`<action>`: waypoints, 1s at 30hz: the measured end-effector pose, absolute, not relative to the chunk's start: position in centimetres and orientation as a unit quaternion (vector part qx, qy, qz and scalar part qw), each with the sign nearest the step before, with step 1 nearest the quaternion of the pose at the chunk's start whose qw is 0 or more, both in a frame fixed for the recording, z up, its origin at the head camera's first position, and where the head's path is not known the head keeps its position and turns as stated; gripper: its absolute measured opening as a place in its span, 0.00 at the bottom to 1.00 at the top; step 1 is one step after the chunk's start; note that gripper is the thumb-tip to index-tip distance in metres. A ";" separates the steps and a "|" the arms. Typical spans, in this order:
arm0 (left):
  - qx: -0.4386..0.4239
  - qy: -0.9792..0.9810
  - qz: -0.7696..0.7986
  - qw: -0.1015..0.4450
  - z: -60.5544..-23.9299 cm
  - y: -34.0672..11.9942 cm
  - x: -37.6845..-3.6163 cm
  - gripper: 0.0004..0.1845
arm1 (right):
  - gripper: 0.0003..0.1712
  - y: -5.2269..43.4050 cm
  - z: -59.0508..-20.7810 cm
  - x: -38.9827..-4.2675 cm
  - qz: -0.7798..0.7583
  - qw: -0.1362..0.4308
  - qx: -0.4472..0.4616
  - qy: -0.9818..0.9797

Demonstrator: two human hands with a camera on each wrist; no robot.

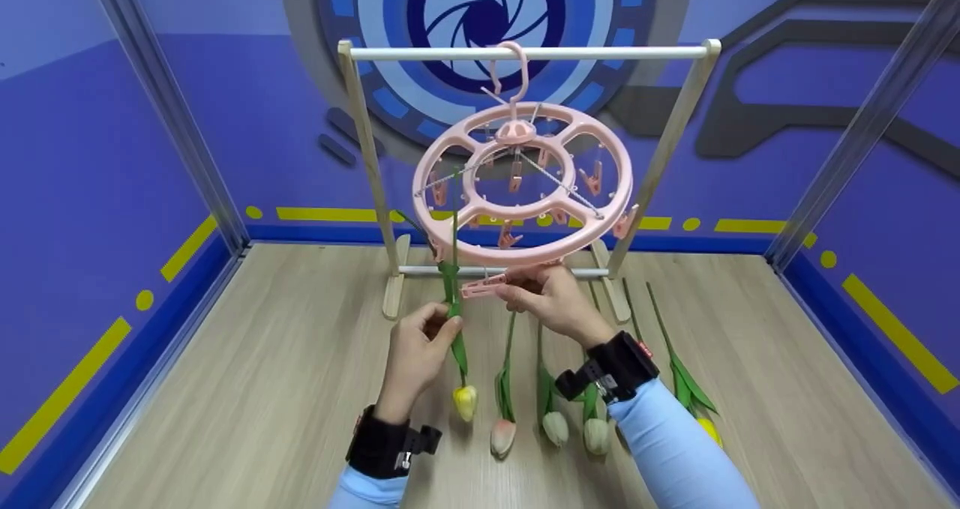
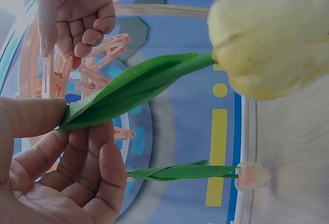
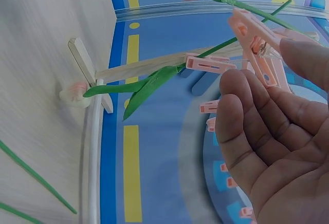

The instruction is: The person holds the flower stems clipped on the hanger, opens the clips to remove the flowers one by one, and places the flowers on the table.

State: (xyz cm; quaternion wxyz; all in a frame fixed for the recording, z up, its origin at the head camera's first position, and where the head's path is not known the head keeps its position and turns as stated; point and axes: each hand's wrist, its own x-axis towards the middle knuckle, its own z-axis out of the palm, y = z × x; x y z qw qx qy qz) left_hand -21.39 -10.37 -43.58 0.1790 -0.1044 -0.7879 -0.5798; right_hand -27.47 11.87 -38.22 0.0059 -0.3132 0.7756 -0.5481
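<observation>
**A:** Looking at the left hand (image 1: pixel 415 348): it pinches the yellow tulip (image 1: pixel 464 402) by its leafy stem, thumb against fingers, bloom hanging down just under the pink clip hanger (image 1: pixel 523 181). The right hand (image 1: pixel 551 297) pinches one peg (image 1: pixel 482 287) at the ring's near edge, though whether the peg is squeezed apart is hard to tell.

**B:** That stem probably bends and bruises easily, and the whole flower looks light. Mid-stem seems the safest spot to hold, away from the soft head. The other tulips (image 1: pixel 555 426) lie on the wooden floor (image 1: pixel 262 389). No readable labels or writing anywhere.
</observation>
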 end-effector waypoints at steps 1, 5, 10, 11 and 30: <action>-0.102 -0.789 -0.579 0.178 -43.5 -10.4 -21.4 0.04 | 0.10 11.9 -38.3 -27.5 -0.546 0.005 -0.314 0.777; -0.097 -0.792 -0.575 0.177 -43.5 -10.4 -21.4 0.03 | 0.09 12.0 -38.4 -27.6 -0.541 0.001 -0.318 0.779; -0.099 -0.793 -0.573 0.180 -43.6 -10.5 -21.3 0.03 | 0.11 12.1 -38.5 -27.6 -0.542 0.010 -0.310 0.781; -0.100 -0.793 -0.574 0.181 -43.6 -10.5 -21.3 0.04 | 0.12 12.1 -38.5 -27.6 -0.541 0.012 -0.308 0.783; -0.108 -0.810 -0.546 0.186 -43.5 -10.6 -20.7 0.03 | 0.14 12.6 -38.3 -27.3 -0.525 -0.002 -0.320 0.789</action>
